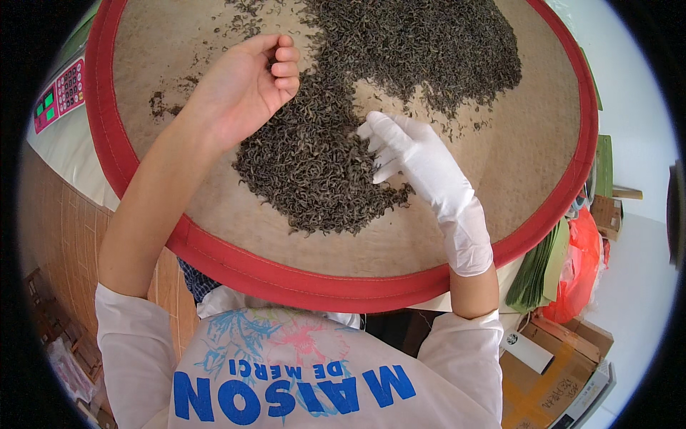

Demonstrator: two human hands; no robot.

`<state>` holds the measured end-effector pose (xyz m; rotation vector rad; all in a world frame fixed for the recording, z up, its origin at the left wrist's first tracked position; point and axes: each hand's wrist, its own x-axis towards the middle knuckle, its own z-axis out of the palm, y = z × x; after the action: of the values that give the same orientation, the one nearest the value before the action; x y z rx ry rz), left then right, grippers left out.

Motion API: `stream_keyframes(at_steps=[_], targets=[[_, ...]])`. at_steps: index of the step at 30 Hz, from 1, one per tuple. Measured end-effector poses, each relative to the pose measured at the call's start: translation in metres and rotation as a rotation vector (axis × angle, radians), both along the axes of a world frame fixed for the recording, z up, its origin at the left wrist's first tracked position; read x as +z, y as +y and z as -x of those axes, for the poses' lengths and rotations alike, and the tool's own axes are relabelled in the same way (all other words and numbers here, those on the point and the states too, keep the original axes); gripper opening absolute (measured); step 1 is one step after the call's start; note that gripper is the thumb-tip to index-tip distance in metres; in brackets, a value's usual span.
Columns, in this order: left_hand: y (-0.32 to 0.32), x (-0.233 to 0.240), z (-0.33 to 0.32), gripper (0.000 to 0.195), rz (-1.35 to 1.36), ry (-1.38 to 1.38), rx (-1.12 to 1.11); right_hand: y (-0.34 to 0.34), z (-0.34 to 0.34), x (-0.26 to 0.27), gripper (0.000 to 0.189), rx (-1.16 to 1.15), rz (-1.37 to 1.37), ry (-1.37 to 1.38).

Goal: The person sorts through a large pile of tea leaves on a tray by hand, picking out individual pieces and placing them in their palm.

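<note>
A large round tray with a red fabric rim and tan lining lies before me, bearing dark, curled dried leaves that look like tea. My bare left hand is over the left edge of the near leaf heap, palm turned up and fingers curled. Something dark shows inside the curl; whether it is leaves or shadow I cannot tell. In a white glove, my right hand has its fingers apart at the right edge of this heap, fingertips at the leaves. A bigger leaf heap spreads beyond and joins the near one.
Crumbs and scattered leaves dot the tray's left side. Past the rim at left is a pink digital scale. To the right are green folded bags, a red plastic bag and a cardboard box with a white carton.
</note>
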<state>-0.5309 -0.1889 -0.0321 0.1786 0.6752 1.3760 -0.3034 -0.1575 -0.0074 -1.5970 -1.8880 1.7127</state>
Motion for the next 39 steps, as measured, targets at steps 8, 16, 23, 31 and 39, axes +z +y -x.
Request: stream_keyframes(at_steps=[8, 16, 23, 31, 39], targets=[[0.0, -0.001, -0.001, 0.016, 0.014, 0.009, -0.002, -0.003, -0.001, -0.006, 0.037, 0.124, -0.385, -0.217], [0.0, 0.001, -0.002, 0.016, 0.03, 0.024, 0.001, -0.003, 0.001, -0.007, 0.032, 0.051, 0.184, 0.568], [0.001, -0.001, 0.0, 0.015, -0.002, -0.008, 0.008, -0.001, -0.005, -0.001, 0.028, 0.079, -0.052, 0.217], [0.002, -0.002, 0.001, 0.014, -0.02, 0.011, -0.008, -0.021, 0.018, -0.021, 0.097, 0.616, -0.999, 0.118], [0.003, -0.003, 0.005, 0.014, -0.044, 0.015, 0.026, -0.029, 0.037, -0.042, 0.059, 0.692, -1.162, -0.062]])
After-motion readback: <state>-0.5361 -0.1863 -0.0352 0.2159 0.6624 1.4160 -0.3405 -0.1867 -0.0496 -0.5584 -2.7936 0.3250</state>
